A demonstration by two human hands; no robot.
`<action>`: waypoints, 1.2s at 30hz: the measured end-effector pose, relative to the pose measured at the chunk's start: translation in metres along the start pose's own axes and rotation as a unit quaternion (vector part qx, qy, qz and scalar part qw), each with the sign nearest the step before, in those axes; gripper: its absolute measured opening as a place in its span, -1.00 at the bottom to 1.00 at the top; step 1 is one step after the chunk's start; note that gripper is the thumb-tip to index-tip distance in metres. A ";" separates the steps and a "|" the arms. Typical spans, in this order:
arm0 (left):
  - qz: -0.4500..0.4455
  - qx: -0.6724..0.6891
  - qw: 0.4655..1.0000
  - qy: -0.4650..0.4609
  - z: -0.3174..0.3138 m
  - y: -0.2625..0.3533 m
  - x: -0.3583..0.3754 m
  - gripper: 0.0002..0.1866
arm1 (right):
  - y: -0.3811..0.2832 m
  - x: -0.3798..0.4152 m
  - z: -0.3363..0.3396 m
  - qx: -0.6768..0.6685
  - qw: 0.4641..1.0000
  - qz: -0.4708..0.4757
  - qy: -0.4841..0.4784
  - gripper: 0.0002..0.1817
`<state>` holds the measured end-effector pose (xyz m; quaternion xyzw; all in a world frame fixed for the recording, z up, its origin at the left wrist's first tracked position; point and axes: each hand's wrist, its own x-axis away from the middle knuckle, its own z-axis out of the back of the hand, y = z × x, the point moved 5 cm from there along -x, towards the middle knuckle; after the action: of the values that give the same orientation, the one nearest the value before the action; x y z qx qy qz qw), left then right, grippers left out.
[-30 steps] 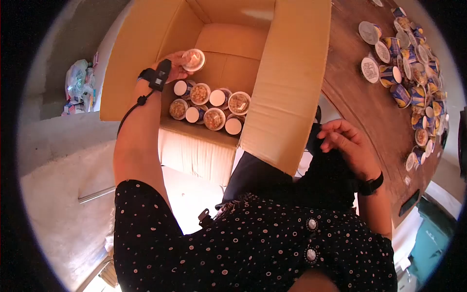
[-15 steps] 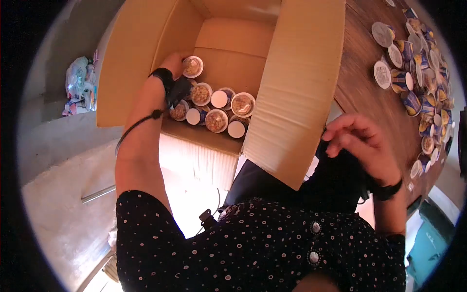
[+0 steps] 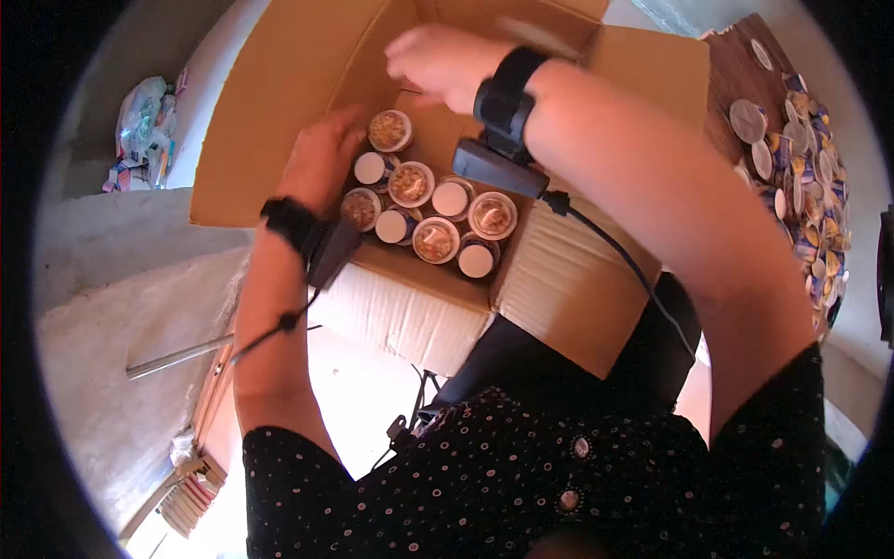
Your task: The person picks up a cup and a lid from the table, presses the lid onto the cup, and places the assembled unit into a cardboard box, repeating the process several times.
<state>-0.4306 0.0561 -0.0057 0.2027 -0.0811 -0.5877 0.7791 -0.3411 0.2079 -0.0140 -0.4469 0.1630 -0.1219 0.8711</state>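
An open cardboard box (image 3: 438, 343) holds several small snack cups, some with clear lids over a tan filling and some with white ends up. My left hand (image 3: 321, 156) is inside by the left wall, fingers loosely stretched beside a clear-lidded cup (image 3: 389, 130); touching cannot be made out. A white-ended cup (image 3: 370, 168) lies just below that one. My right hand (image 3: 452, 67) hangs over the far part of the box, fingers pointing left and apart from the thumb, slightly blurred. Nothing shows in it.
On the brown table (image 3: 731, 65) at right lies a heap of blue-and-yellow cups (image 3: 810, 196). The box's right flap (image 3: 568, 279) folds outward toward my lap. Plastic bags (image 3: 144, 135) sit at far left. Cables hang from both wrist bands.
My right hand has moved from beside the right flap to above the box. My left hand has drawn back slightly from the upper cup. A white-ended cup now shows below it.
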 end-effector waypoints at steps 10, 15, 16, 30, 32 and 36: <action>0.347 0.514 0.784 -0.005 -0.043 -0.048 0.059 -0.51 | 0.071 0.024 -0.095 -0.046 0.961 -0.262 -0.076 -0.61; 0.369 0.545 0.753 -0.027 -0.052 -0.053 0.059 -0.45 | 0.080 0.031 -0.098 -0.204 0.931 -0.292 -0.079 -0.64; 0.359 0.562 0.745 -0.021 -0.051 -0.051 0.058 -0.43 | 0.084 0.032 -0.101 -0.265 0.907 -0.318 -0.075 -0.64; 0.263 0.416 0.870 -0.023 -0.050 -0.057 0.054 -0.63 | 0.076 0.019 -0.099 -0.114 0.976 -0.132 -0.133 -0.70; 0.220 0.382 0.896 -0.044 -0.048 -0.068 0.052 -0.63 | 0.045 0.023 -0.087 -0.214 0.957 -0.125 -0.154 -0.75; 0.279 0.475 0.834 -0.021 -0.059 -0.071 0.050 -0.59 | 0.030 0.008 -0.051 0.107 0.979 -0.154 -0.081 -0.67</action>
<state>-0.4568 0.0057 -0.0935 0.5041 -0.4196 -0.2387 0.7161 -0.3522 0.1846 -0.0683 -0.3789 0.0075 -0.2348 0.8951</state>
